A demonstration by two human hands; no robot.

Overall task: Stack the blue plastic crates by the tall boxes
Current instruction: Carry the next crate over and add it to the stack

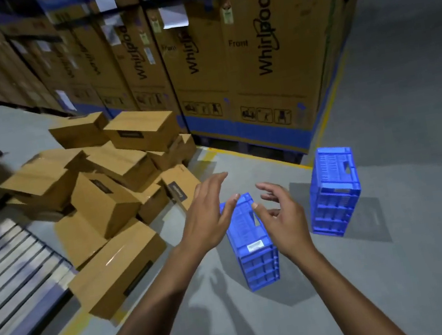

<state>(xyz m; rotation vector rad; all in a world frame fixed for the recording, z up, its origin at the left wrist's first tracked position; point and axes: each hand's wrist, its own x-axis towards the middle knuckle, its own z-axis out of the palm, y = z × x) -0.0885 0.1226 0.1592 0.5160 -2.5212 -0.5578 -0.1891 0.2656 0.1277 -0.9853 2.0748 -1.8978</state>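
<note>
Over the nearer blue crate [256,259], we are holding our left hand [208,222] and right hand [284,222] open, fingers loose, gripping nothing.

Head-worn view, forward and down

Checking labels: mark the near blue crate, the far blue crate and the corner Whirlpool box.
near blue crate [259,266]: head view, ribbed side wall below the white label.
far blue crate [332,208]: head view, ribbed lower wall.
corner Whirlpool box [246,77]: head view, cardboard front face.
</note>
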